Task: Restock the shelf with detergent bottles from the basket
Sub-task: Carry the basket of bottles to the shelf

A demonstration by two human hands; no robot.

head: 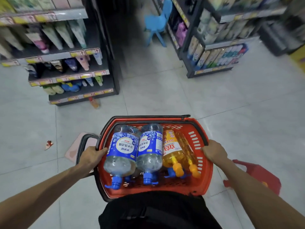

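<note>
A red plastic basket (pixel 194 187) with a black rim hangs in front of my waist, above the floor. My left hand (pixel 92 156) grips its left rim and my right hand (pixel 214 152) grips its right rim. Inside lie two clear bottles with blue labels and blue pump caps (pixel 123 149) (pixel 151 146), side by side, caps pointing toward me. To their right lie two orange detergent bottles (pixel 171 151) (pixel 188 149) with orange caps. A shelf unit (pixel 71 55) with tubes and bottles stands ahead on the left.
A second shelf unit (pixel 219 47) with boxed goods stands ahead on the right. Between the units runs a dark aisle with a blue plastic chair (pixel 156 23). An orange bottle (pixel 94 102) stands on the floor by the left shelf. Another red basket (pixel 257 176) sits at my right.
</note>
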